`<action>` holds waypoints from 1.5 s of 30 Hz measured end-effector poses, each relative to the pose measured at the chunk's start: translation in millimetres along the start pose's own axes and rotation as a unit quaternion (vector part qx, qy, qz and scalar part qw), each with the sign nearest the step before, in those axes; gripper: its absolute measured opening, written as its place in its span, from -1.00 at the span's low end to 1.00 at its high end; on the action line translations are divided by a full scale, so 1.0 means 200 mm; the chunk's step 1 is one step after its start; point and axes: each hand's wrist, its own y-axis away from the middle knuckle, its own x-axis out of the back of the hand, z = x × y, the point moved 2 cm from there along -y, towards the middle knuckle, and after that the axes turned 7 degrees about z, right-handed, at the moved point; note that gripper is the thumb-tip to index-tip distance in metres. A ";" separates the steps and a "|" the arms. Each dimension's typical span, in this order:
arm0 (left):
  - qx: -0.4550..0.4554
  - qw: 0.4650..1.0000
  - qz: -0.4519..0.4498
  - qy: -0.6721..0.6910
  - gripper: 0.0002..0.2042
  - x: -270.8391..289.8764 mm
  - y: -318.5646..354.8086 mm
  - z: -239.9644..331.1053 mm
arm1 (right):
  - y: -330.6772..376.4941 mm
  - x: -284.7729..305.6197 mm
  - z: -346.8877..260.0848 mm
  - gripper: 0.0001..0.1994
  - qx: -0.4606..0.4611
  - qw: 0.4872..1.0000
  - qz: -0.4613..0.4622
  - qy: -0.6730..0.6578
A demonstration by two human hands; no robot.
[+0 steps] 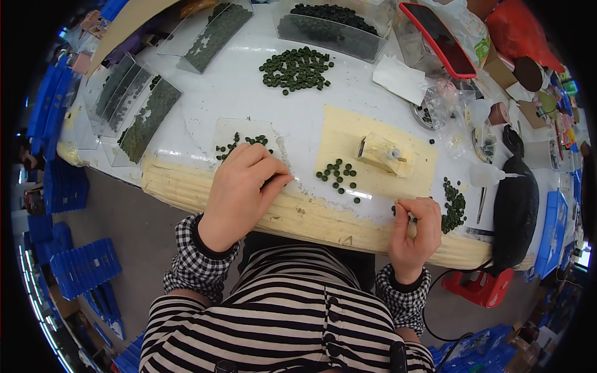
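Observation:
My left hand (239,193) is pinched at the table's near edge, beside a small pile of dark green round button-like pieces (252,140) on a clear sheet. A dark spot shows at its fingertips, too small to name. My right hand (418,233) is also closed in a pinch, close to the padded edge; what it holds, if anything, is hidden. Right beside its fingers lie more green pieces (456,208). Between my hands, several loose green pieces (339,169) lie partly on a yellow sheet (336,133), in front of a small tape-wrapped block (380,155) with a metal-tipped peg.
A larger heap of green pieces (297,68) lies mid-table. Clear trays (329,38) of dark pieces stand behind and at left. At right are a red-cased phone (438,38), white tissue (399,79), a squeeze bottle (486,174), tweezers (482,204) and a black bundle (516,211).

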 end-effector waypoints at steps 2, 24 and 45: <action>0.003 1.000 -0.003 0.000 -0.87 0.00 -0.02 0.00 | 0.01 0.01 -0.01 -0.85 -0.005 1.000 0.007 0.002; -0.024 0.993 0.113 0.001 -0.84 0.00 0.05 0.01 | 0.00 -0.05 -0.11 -0.80 -0.039 0.993 -0.002 -0.110; 0.163 0.874 0.059 0.453 -0.86 -0.03 0.08 0.07 | 0.01 -0.05 -0.09 -0.87 -0.408 0.738 -0.060 -0.534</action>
